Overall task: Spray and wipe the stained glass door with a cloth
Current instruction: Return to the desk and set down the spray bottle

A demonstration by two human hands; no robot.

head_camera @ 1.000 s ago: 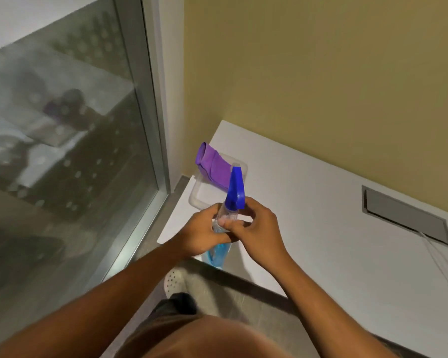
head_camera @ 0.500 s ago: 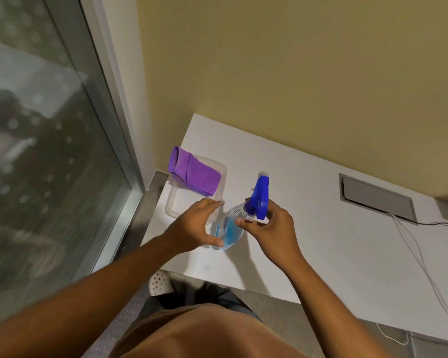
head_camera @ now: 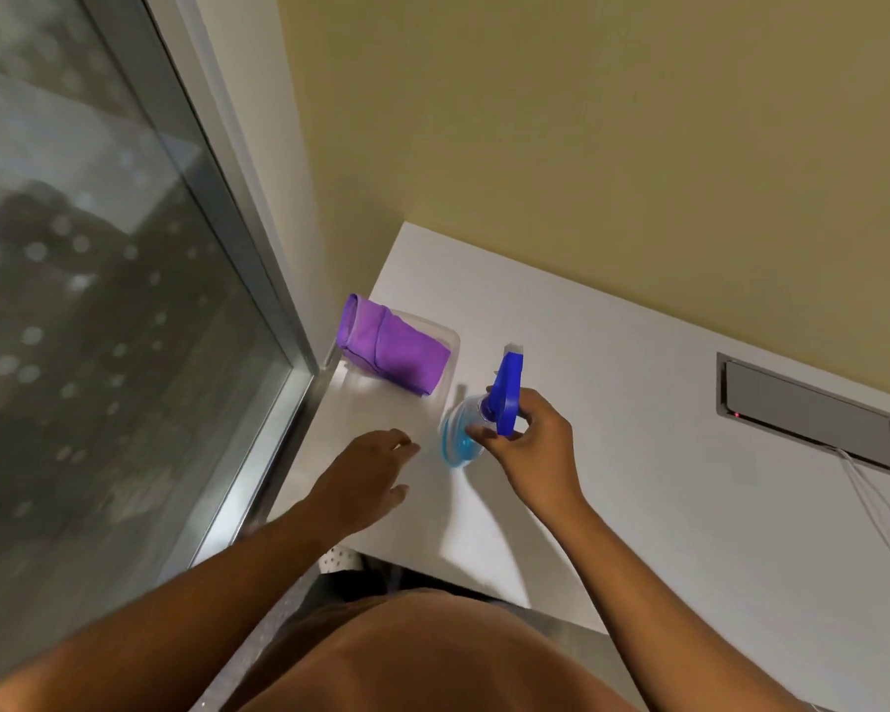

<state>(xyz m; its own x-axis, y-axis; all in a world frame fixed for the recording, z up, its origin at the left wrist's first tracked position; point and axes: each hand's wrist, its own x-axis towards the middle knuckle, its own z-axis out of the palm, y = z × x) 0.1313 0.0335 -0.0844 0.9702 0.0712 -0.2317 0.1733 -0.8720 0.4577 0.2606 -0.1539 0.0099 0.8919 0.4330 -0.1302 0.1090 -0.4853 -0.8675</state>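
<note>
A clear spray bottle (head_camera: 458,441) with blue liquid and a blue trigger head stands on the white table (head_camera: 638,454). My right hand (head_camera: 527,444) grips it at the neck, fingers curled around the trigger head. To the left of the bottle my left hand (head_camera: 368,475) hovers over the table with relaxed fingers, touching nothing. A folded purple cloth (head_camera: 394,352) lies across a clear plastic tray (head_camera: 445,341) at the table's left end. The glass door (head_camera: 99,300), spotted with pale stains, fills the left side.
A metal door frame (head_camera: 247,280) separates the glass from a yellow wall (head_camera: 587,146). A grey cable hatch (head_camera: 807,413) is set in the table at right, with white cables (head_camera: 884,516) running from it. My shoe and grey floor show below the table edge.
My left hand has let go of the bottle and drawn back to the left. My right hand has set the bottle down on the table, farther right. The view swung right.
</note>
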